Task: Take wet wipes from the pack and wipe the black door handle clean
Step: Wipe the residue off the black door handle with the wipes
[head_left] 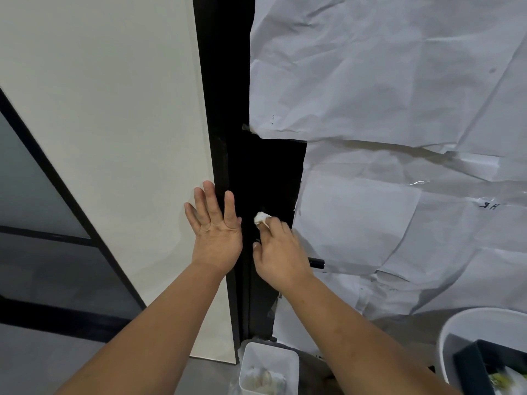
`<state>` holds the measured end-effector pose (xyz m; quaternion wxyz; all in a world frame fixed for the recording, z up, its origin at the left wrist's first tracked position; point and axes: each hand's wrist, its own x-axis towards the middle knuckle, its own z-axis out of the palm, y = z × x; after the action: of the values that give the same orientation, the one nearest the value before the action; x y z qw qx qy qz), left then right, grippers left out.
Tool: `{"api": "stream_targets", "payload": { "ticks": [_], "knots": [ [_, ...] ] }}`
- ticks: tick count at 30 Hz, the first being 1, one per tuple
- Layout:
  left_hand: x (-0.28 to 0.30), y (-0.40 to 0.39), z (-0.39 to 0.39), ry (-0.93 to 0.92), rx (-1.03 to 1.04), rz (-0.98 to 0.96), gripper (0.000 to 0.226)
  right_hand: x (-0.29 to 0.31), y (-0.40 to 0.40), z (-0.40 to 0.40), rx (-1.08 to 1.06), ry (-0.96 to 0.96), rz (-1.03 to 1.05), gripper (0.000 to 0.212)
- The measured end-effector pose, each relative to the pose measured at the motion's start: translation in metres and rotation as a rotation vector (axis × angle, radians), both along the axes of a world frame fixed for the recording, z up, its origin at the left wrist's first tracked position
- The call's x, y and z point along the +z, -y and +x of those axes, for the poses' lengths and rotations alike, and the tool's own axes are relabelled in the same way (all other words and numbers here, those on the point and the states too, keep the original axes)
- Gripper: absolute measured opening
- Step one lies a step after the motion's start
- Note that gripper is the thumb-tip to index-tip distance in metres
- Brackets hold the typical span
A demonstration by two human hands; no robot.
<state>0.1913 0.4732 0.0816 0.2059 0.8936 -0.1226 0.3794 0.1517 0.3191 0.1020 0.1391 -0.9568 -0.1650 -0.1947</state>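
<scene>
My right hand (281, 252) pinches a small bunched white wet wipe (261, 218) and holds it against the black door (265, 172) around the handle. Only the end of the black door handle (317, 263) shows, sticking out to the right from under my right hand. My left hand (215, 226) lies flat with straight, spread fingers, spanning the cream wall panel (114, 109) and the black door frame beside it. No wipes pack can be made out.
Crumpled white paper (399, 81) is taped over most of the door. On the floor below stands a small white bin (269, 366) holding used wipes. A large white bucket (456, 332) with a dark box inside sits at the bottom right. A dark-framed glass panel (42, 195) is at left.
</scene>
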Motion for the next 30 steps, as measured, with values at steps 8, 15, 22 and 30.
{"api": "stream_targets", "payload": {
  "ticks": [8, 15, 22, 30],
  "knots": [
    [-0.002, 0.001, 0.000, 0.017, 0.016, 0.008, 0.088, -0.020, 0.013, -0.005, -0.153, -0.021, 0.090, 0.038],
    [-0.002, 0.002, -0.001, 0.025, 0.054, 0.050, 0.092, -0.009, 0.005, -0.005, -0.011, 0.001, 0.028, 0.051],
    [0.002, 0.004, -0.003, 0.042, 0.141, 0.131, 0.102, -0.005, 0.022, -0.004, -0.140, -0.178, 0.202, 0.037],
    [0.010, 0.012, -0.020, 0.111, 0.242, -0.039, 0.040, 0.013, 0.039, -0.018, -0.209, -0.265, 0.755, 0.022]
  ]
}}
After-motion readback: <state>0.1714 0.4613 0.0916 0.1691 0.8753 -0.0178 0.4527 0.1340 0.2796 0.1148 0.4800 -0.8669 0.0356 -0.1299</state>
